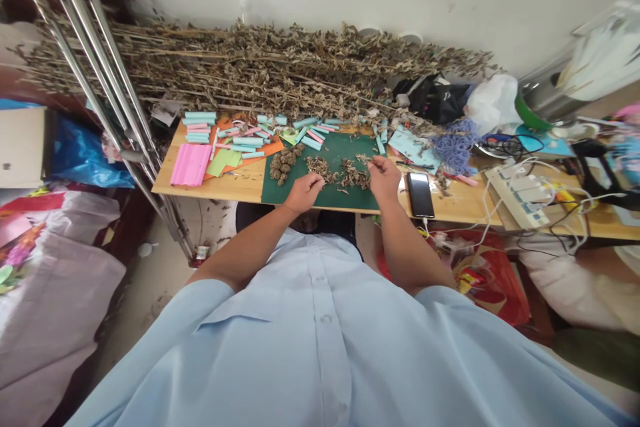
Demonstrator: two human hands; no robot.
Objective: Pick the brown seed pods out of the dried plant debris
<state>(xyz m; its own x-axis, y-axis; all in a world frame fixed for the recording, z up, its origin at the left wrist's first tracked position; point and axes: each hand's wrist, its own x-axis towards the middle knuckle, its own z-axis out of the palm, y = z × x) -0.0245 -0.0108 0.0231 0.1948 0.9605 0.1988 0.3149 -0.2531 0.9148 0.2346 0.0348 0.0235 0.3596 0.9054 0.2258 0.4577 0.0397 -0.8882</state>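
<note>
On a green mat [325, 197] lie crumbled dried leaves in two small heaps, a left heap [320, 165] and a right heap [355, 175]. My left hand [305, 191] is closed in a pinch at the left heap, with dried leaves at its fingertips. At the right heap's edge my right hand [384, 179] also pinches, and dried leaf bits show beside its thumb and forefinger. The exact pieces in both pinches are small and partly hidden. Left of the heaps sits a cluster of brown, lumpy balls [284, 164] that look like rolled dried leaves.
Long dried plant stalks [250, 60] line the wall. Blue and pink paper rolls [247, 141] and a pink paper stack [191, 164] lie left and behind. A phone [421, 194], blue-purple yarn [456, 147] and a power strip [517, 197] are right. Metal crutches [107, 73] stand left.
</note>
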